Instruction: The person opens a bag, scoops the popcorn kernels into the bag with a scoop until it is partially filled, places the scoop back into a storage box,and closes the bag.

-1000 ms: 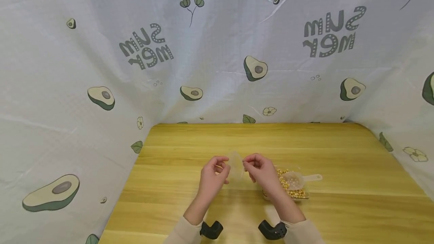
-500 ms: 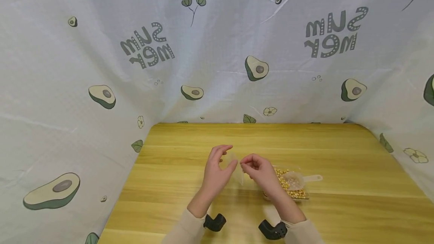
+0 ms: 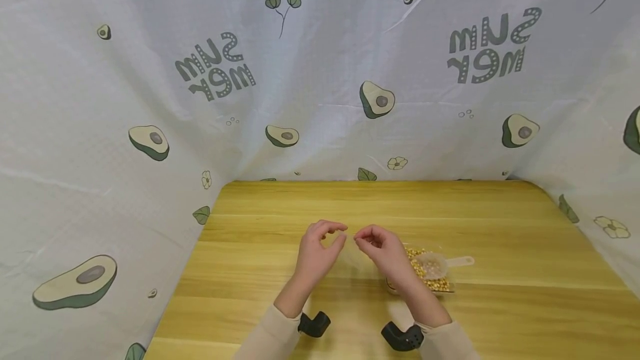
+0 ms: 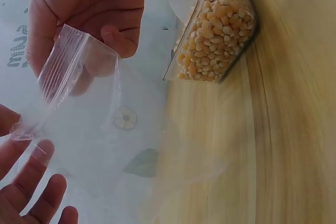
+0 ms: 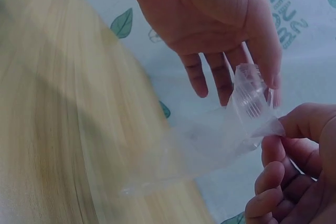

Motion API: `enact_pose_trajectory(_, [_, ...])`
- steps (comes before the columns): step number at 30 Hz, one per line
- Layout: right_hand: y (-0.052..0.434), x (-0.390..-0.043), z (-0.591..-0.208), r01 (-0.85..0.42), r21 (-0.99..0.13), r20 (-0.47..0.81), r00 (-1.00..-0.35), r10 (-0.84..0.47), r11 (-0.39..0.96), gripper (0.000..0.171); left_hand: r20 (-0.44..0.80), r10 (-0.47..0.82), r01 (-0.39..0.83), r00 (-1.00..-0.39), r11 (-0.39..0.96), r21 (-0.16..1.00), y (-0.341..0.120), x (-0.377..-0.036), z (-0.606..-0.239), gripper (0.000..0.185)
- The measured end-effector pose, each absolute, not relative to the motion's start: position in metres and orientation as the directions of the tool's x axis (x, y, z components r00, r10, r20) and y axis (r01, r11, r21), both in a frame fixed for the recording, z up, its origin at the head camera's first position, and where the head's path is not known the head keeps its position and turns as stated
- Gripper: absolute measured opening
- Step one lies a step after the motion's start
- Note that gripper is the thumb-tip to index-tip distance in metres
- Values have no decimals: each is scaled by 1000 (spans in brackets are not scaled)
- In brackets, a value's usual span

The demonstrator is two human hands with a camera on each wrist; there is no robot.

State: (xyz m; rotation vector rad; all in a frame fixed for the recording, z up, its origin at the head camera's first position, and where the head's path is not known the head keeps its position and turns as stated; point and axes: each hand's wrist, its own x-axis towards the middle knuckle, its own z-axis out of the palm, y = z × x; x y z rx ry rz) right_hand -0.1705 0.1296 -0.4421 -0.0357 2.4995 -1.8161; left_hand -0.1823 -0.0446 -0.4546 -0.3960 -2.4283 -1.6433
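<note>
A small clear zip bag (image 4: pixel 79 103) hangs empty between my two hands above the wooden table (image 3: pixel 500 226). My left hand (image 3: pixel 340 236) pinches one side of the bag's mouth with thumb and forefinger, the other fingers loose. My right hand (image 3: pixel 359 238) pinches the opposite side of the mouth (image 5: pixel 252 93). In the right wrist view the bag (image 5: pixel 220 140) droops toward the table. Just right of my right hand a clear container of yellow corn kernels (image 3: pixel 429 276) rests on the table, with a clear plastic scoop (image 3: pixel 440 264) lying in it.
A white cloth printed with avocados (image 3: pixel 320 71) walls the table at the back and both sides. The table's back edge (image 3: pixel 375 183) meets the cloth. Black wrist mounts (image 3: pixel 402 338) sit near the front edge.
My left hand spread its fingers half a second ago and has curled back onto the bag's edge. The right hand has barely moved. The bag's mouth now sits between the fingertips.
</note>
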Motion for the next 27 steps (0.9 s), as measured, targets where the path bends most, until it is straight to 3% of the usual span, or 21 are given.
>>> enact_pose_trajectory(21, [124, -168, -438, 21, -953, -30, -999, -26, 301, 18, 269, -4, 252, -963, 329, 910, -42, -179, -461, 10])
enact_pose_trajectory(27, [122, -162, -436, -35, -945, 25, -999, -34, 324, 11, 296, -26, 270, -955, 343, 900, -42, -177, -461, 11])
